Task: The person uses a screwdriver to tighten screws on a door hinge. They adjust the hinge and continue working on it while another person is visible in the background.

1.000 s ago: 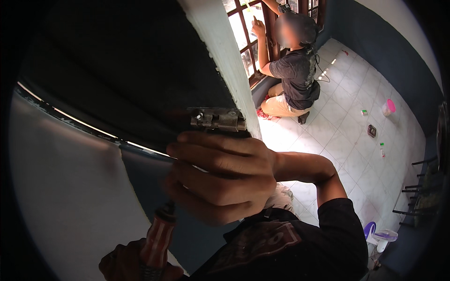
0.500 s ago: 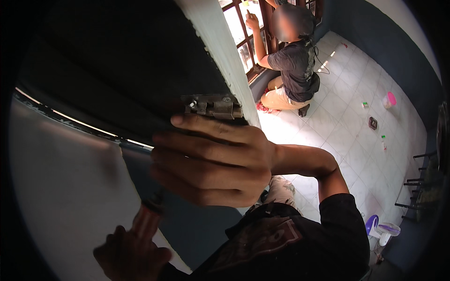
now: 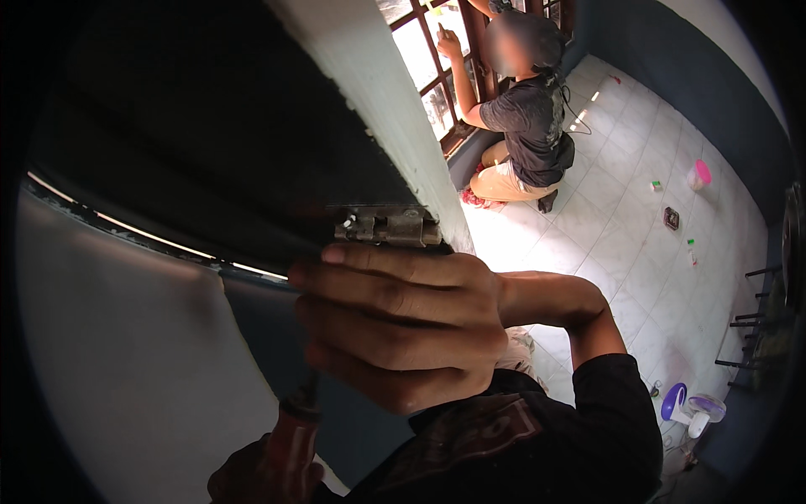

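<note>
My right hand (image 3: pixel 407 323) is just below a metal slide bolt (image 3: pixel 390 228) on a dark door panel (image 3: pixel 227 168). Its back faces me, with the fingers pressed together and bent; the thumb and whatever the fingers hold are hidden. Lower left, in shadow, my left hand (image 3: pixel 243 472) is wrapped round a red tool handle (image 3: pixel 292 449). The tool's dark, narrowing end points up toward the underside of my right hand, and its tip cannot be made out. The door's pale edge (image 3: pixel 395 134) runs along the right of the bolt.
A person (image 3: pixel 529 126) kneels by a barred window (image 3: pixel 437 67), hands raised to it. On the white tiled floor (image 3: pixel 617 244) stand a pink-lidded tub (image 3: pixel 699 175), a small dark tray (image 3: pixel 671 218) and a purple-white fan (image 3: pixel 693 407). Chairs (image 3: pixel 747 319) line the right wall.
Both hands, the slide bolt and the red-handled tool sit slightly lower and further right in view. The tool now stands more upright. The kneeling person has barely moved.
</note>
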A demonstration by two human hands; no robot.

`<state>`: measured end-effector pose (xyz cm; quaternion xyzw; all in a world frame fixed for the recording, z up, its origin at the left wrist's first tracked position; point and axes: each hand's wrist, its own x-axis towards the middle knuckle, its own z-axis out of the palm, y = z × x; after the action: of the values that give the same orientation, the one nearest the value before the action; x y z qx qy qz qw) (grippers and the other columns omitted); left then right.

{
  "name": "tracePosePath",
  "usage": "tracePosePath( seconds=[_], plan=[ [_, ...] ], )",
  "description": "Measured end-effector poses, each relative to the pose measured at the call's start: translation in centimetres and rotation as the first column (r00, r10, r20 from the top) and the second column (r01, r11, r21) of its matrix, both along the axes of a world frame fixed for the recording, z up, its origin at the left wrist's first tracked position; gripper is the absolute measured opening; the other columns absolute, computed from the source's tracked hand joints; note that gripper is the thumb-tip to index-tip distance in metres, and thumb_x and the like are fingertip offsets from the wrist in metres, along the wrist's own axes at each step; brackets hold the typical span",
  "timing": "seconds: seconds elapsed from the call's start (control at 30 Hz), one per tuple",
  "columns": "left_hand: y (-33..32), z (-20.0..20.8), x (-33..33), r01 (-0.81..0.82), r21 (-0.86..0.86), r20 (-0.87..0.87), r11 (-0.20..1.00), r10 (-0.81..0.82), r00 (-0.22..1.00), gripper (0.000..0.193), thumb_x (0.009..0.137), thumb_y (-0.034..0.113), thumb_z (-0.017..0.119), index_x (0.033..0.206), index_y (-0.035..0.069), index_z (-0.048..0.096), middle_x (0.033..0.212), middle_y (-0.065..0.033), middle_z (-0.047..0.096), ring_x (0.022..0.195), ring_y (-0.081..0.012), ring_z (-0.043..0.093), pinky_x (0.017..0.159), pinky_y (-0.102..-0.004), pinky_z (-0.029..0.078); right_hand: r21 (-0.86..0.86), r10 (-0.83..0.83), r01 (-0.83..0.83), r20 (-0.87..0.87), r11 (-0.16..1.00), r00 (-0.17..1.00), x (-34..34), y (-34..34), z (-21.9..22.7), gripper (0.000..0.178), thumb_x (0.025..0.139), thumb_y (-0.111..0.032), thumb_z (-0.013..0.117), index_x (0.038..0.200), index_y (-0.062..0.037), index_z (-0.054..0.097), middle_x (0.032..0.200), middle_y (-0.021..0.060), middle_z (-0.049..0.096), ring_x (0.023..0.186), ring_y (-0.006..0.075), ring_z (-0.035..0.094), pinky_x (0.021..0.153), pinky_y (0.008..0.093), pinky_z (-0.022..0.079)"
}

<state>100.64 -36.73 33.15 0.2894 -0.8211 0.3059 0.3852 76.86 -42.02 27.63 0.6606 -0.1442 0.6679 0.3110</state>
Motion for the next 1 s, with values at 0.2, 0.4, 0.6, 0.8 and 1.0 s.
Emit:
tracePosePath(
  seconds=[0.2,0.4,0.6,0.8,1.0],
  plan=[
    [-0.1,-0.2,0.1,0.012,-0.059,0.020,0.998,-0.011,1.000,0.049,0.088,0.044,0.054,0.108,0.000,0.063,0.081,-0.0137,0.060,0.056,-0.0238,0.055,0.047,-0.0362,0.048,-0.065,-0.050,0.048,-0.021,0.997,0.999,-0.4,-0.1,0.0,0.007,0.081,-0.002,0.070,0.087,-0.0032,0.067,0.087,0.0116,0.071,0.089,0.0274,0.074,0.082,0.0381,0.063],
    [0.6,0.2,0.1,0.001,-0.084,0.052,0.996,0.004,0.999,0.050,0.089,0.048,0.055,0.107,0.003,0.065,0.075,-0.0130,0.061,0.052,-0.0241,0.056,0.045,-0.0367,0.047,-0.189,0.023,-0.007,0.082,0.982,0.996,0.8,-0.7,0.0,0.007,0.076,-0.001,0.073,0.080,-0.0034,0.068,0.085,0.0086,0.069,0.083,0.0247,0.073,0.076,0.0349,0.064],
    [1.1,0.6,0.0,0.004,-0.107,0.082,0.994,0.005,0.997,0.050,0.090,0.051,0.055,0.106,0.005,0.066,0.068,-0.0123,0.061,0.049,-0.0244,0.057,0.043,-0.0371,0.046,-0.165,-0.028,0.040,0.075,0.985,0.997,0.9,-0.8,-0.2,0.010,0.072,-0.001,0.074,0.081,-0.0023,0.071,0.086,0.0103,0.068,0.081,0.0258,0.072,0.076,0.0355,0.064],
    [1.8,1.0,0.7,-0.034,-0.118,0.115,0.992,0.048,0.992,0.051,0.091,0.055,0.056,0.105,0.007,0.068,0.062,-0.0115,0.061,0.045,-0.0247,0.057,0.041,-0.0376,0.045,-0.118,0.008,-0.008,0.003,0.993,1.000,0.8,-0.7,-0.5,0.014,0.072,-0.002,0.073,0.085,-0.0013,0.072,0.088,0.0123,0.068,0.083,0.0278,0.072,0.079,0.0367,0.063],
    [3.0,2.9,1.1,-0.183,0.031,0.205,0.983,0.173,0.963,0.052,0.092,0.058,0.057,0.105,0.010,0.069,0.056,-0.0108,0.061,0.042,-0.0250,0.058,0.039,-0.0380,0.044,-0.127,0.033,-0.026,0.054,0.992,0.998,1.1,-1.4,-0.6,0.014,0.072,0.000,0.073,0.085,-0.0016,0.071,0.090,0.0125,0.067,0.085,0.0294,0.072,0.082,0.0389,0.063]
  ],
)
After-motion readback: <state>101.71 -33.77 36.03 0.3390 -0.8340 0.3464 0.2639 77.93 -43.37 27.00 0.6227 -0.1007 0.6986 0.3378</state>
